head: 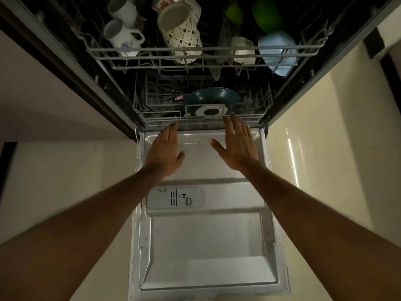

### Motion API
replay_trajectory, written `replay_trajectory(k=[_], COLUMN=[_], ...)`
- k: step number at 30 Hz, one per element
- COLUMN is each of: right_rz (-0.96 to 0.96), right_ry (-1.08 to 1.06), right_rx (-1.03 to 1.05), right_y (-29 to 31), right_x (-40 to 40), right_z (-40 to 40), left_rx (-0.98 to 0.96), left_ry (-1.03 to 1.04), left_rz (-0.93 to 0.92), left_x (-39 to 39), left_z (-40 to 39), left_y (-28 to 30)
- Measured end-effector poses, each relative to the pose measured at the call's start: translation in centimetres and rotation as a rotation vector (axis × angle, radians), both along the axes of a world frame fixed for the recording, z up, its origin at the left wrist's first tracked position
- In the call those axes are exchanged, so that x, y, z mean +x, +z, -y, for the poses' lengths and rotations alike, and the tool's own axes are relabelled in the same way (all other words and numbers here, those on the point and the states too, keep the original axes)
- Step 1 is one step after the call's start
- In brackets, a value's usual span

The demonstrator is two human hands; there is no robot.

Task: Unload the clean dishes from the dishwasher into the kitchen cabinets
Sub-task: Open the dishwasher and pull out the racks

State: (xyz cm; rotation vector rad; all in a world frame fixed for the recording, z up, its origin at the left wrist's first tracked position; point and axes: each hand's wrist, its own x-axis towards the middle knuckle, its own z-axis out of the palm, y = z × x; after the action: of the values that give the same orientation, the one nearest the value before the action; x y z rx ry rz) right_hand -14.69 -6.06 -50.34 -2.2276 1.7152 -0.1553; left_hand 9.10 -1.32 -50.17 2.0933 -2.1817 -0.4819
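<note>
Head view. We see both arms reaching from the bottom corners of the frame toward its centre, above the lowered dishwasher door (204,235). The left hand (165,148) is released: fingers straight and held together, thumb spread, palm down, grasping nothing; its fingertips reach the front rail of the lower rack (152,121), though we cannot tell whether they touch it. The right hand (235,144) is likewise released, fingers straight and slightly fanned, thumb spread toward frame centre; its fingertips lie at the same rail, just below a white square dish (206,110) with a dark round centre, and contact is uncertain.

In the lower rack, at frame centre, a dark blue pan (211,96) stands on edge behind the square dish, its opening facing us and its long axis running left to right. The upper rack (201,49) spans the top of the frame. From upper left to upper right it carries two white mugs (121,29) lying tilted, a tall patterned cup (180,33) tipped with its mouth toward the upper left, a clear container (243,49), two green items (268,14) and a pale blue container (278,53). A detergent dispenser (173,198) sits in the door panel, left of centre.
</note>
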Motion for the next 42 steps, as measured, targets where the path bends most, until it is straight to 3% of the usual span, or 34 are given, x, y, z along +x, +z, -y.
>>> replay_trajectory(k=[4, 10, 16, 22, 26, 29, 31, 42], right_rz=[0.027, 0.053, 0.108, -0.027, 0.135, 0.477, 0.592, 0.689], right_ry=[0.025, -0.024, 0.011, 0.166, 0.047, -0.315, -0.384, -0.435], right_rx=[-0.017, -0.106, -0.034, -0.034, 0.041, 0.34, 0.381, 0.404], right_y=[0.0, -0.2, -0.7, -1.9, -1.8, -0.2, 0.2, 0.4], right_x=[0.3, 2.5, 3.0, 2.3, 1.8, 2.7, 2.8, 3.4], right_z=[3.9, 8.5, 8.8, 6.6, 4.4, 4.8, 4.9, 5.0], left_rx=[0.038, 0.019, -0.051, -0.004, 0.009, 0.056, 0.084, 0.115], left_ry=[-0.003, 0.035, 0.07, 0.077, 0.115, 0.141, 0.149, 0.239], left_rz=[-0.027, -0.206, -0.256, -0.302, -0.307, -0.233, -0.199, -0.266], left_x=[-0.3, -1.9, -2.0, -2.3, -2.7, -3.3, -3.5, -3.0], left_z=[4.7, 10.5, 11.4, 8.5, 6.8, 7.6, 8.0, 8.1], left_y=[-0.5, -0.8, -1.8, -2.3, -2.1, -1.5, -1.1, -1.0])
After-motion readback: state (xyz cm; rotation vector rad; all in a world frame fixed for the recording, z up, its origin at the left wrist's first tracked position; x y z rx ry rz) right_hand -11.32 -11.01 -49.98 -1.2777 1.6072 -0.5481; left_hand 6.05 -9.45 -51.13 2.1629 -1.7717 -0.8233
